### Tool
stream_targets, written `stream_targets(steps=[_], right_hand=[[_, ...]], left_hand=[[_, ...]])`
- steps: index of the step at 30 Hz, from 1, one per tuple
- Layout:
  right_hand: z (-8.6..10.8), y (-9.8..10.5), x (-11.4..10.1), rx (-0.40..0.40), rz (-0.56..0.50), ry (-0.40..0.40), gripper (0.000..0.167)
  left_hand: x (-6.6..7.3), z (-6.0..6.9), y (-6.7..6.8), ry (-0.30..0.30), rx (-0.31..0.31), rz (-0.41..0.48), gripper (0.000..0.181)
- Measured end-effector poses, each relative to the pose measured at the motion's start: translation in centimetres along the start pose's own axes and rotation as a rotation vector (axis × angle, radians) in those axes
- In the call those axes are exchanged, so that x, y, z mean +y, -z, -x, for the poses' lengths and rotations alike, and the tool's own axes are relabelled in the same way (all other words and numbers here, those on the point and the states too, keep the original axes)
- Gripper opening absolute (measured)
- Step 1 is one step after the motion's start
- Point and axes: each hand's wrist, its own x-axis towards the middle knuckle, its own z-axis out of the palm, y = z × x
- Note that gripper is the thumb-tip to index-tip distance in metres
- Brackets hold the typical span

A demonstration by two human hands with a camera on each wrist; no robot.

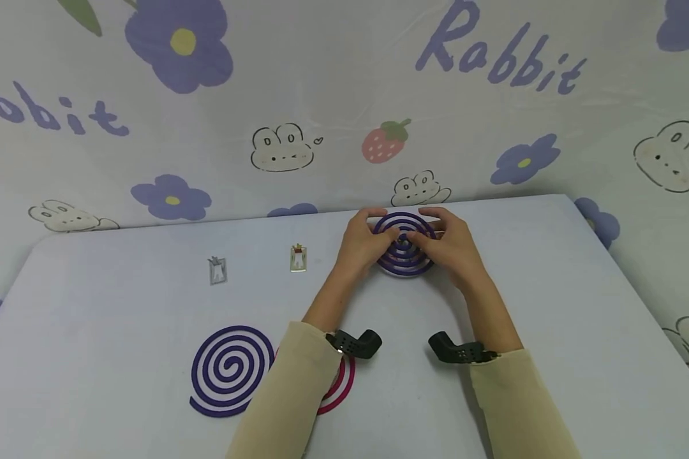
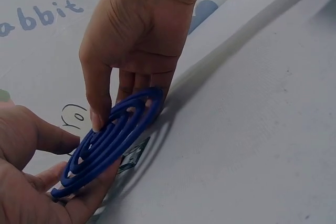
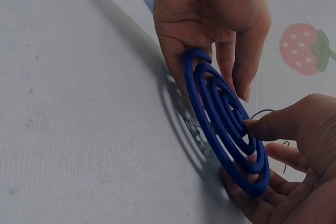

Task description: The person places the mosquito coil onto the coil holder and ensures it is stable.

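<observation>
A dark blue mosquito coil (image 1: 404, 245) is held up at the far edge of the table between both hands. My left hand (image 1: 366, 241) grips its left side, thumb near the centre on top and fingers round the rim and beneath. On the other side my right hand (image 1: 452, 243) holds it the same way, thumb close to the middle. The wrist views show the coil tilted, with its shadow on the table. Under it, partly hidden, lies a small metal coil stand (image 3: 197, 136); I cannot tell whether the two touch.
Left of the hands lie a silver metal stand (image 1: 224, 273) and a gold one with a red tip (image 1: 298, 250). Nearer, another dark blue coil (image 1: 232, 365) lies flat, beside a red coil (image 1: 349, 382) mostly covered by the left sleeve. A printed cloth backdrop (image 1: 333, 95) rises behind the table.
</observation>
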Motion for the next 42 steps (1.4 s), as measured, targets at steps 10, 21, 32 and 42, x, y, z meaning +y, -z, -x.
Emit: stream_targets(steps=[10,21,32,42], right_hand=[[1.0,-0.2,-0.4,0.026,-0.017,0.033,0.055],[1.1,-0.4,-0.5,0.087,0.039,0.076,0.052],[1.3,-0.2,-0.9,0.113,0.090,0.155,0.049],[2.6,-0.7,-2.6,0.099,0.284,0.376,0.046]], left_hand=[[-0.3,0.5,1.1,0.007,-0.018,-0.056,0.047],[0.1,0.7,3.0,-0.018,-0.031,-0.155,0.049],[0.6,1.9,4.5,-0.060,-0.166,-0.403,0.069],[0.1,5.7,6.6,-0.114,-0.235,-0.484,0.071]])
